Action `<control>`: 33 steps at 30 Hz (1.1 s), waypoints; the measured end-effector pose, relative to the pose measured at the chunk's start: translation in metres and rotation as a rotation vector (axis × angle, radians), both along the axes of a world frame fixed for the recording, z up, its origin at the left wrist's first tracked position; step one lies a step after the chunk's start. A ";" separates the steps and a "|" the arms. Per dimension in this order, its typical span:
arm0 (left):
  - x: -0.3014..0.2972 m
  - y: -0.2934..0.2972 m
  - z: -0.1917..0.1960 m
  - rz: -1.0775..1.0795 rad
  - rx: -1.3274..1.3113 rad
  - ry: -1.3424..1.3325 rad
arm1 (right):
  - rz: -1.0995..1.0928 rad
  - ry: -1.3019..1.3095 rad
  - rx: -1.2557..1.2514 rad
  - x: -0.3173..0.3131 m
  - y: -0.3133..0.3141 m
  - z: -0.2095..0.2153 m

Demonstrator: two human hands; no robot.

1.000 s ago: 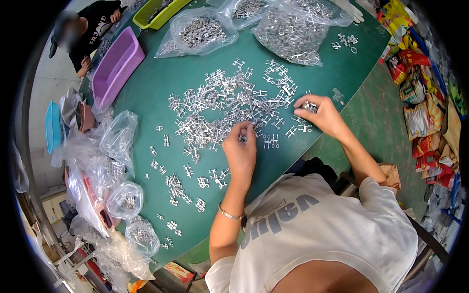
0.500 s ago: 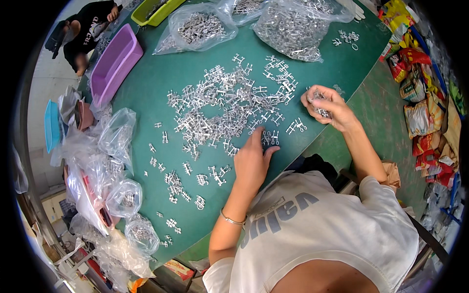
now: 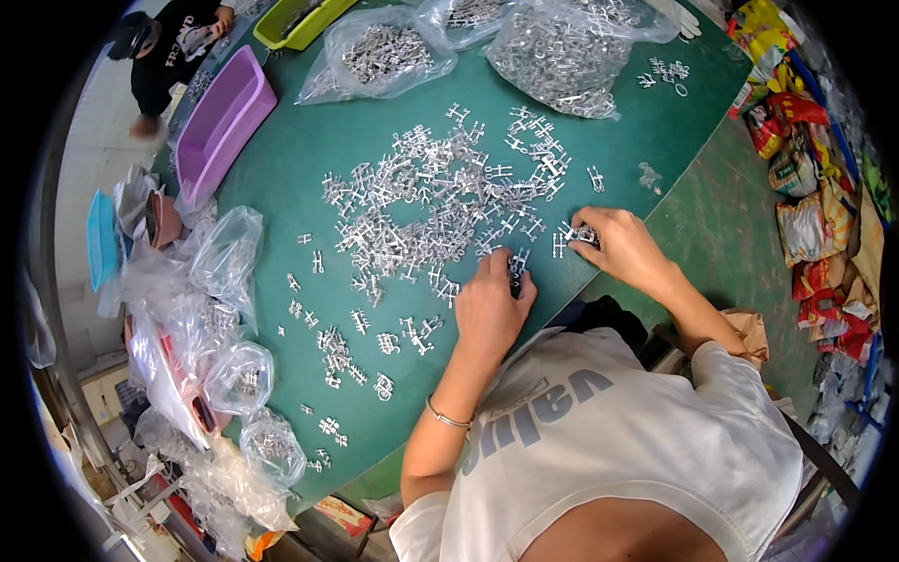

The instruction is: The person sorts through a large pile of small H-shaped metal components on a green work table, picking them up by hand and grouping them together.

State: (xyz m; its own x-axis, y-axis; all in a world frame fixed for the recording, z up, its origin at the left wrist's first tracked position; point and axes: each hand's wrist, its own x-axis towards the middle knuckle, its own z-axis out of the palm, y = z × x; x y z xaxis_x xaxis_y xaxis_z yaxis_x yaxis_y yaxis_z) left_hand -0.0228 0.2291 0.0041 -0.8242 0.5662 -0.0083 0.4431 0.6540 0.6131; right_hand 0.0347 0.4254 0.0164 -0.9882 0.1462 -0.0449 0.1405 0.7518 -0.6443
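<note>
A broad heap of small silver metal pieces (image 3: 412, 225), each with little crossbars and loops, covers the middle of the green table (image 3: 281, 159). At the heap's near edge my left hand (image 3: 489, 309) curls its thumb and fingers around a few of these metal pieces (image 3: 517, 266). To its right, by the table's edge, my right hand (image 3: 626, 245) is closed with fingertips down on several more metal pieces (image 3: 584, 234). How many it grips is hidden by the fingers. A single metal piece (image 3: 596, 179) lies just beyond my right hand.
Clear plastic bags of metal pieces (image 3: 562, 61) stand at the far side. A purple bin (image 3: 225, 122) and a yellow-green bin (image 3: 304, 26) sit far left. More bags (image 3: 229, 253) line the left edge. A co-worker (image 3: 173, 56) is at the far left corner.
My right hand has come down and left from above the table edge, lowering its handful to the tabletop. One piece now lies apart beyond it. My left fingers have closed round the pieces beside them.
</note>
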 end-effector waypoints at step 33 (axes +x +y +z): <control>-0.013 -0.057 -0.013 0.452 1.273 -1.411 | 0.206 0.201 -0.080 -0.032 -0.059 -0.013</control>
